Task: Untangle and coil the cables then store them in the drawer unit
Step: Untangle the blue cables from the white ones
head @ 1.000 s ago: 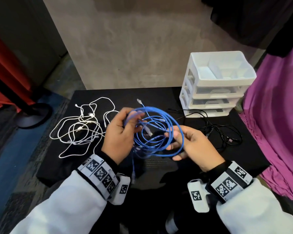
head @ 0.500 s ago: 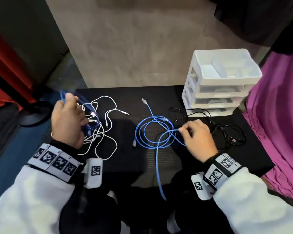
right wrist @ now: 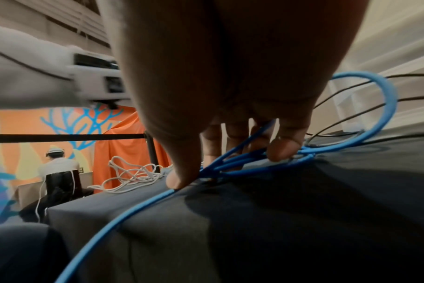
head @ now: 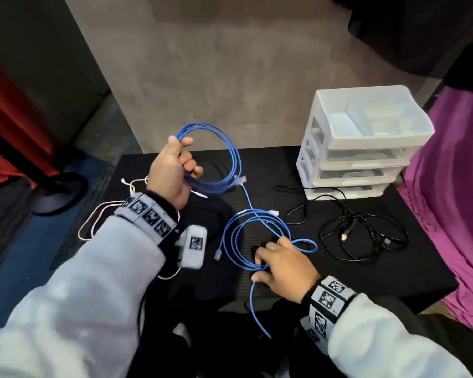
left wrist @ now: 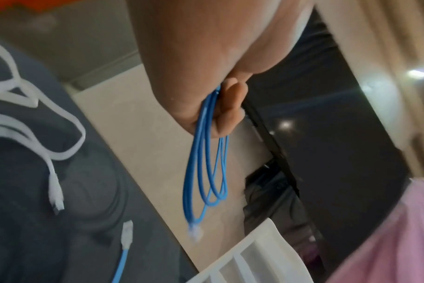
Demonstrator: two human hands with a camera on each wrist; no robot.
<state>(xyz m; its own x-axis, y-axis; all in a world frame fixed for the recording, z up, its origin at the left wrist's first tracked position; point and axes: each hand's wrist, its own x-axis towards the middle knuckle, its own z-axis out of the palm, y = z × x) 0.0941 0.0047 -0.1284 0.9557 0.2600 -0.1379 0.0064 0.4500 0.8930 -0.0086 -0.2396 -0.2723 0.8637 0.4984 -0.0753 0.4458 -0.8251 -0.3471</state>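
My left hand [head: 179,166] grips a coiled blue cable [head: 231,148] and holds it raised over the back of the black table [head: 366,276]; its connector [left wrist: 194,232] hangs free. A second blue cable [head: 238,236] lies in loose loops at the table's middle, one end trailing off the front edge. My right hand [head: 281,261] presses on these loops with spread fingertips [right wrist: 282,151], thumb on the trailing strand [right wrist: 124,214]. The white drawer unit [head: 361,143] stands at the back right with all three drawers closed.
A tangle of black cables [head: 361,236] lies between my right hand and the drawer unit. White cables [head: 101,214] sprawl at the table's left, partly hidden by my left arm. Pink cloth [head: 453,186] hangs at the right; a black stand base [head: 58,192] sits on the floor left.
My left hand has carried the blue coil from over the white cables rightward and up to the table's back middle. My right hand still rests on the loose blue loops.
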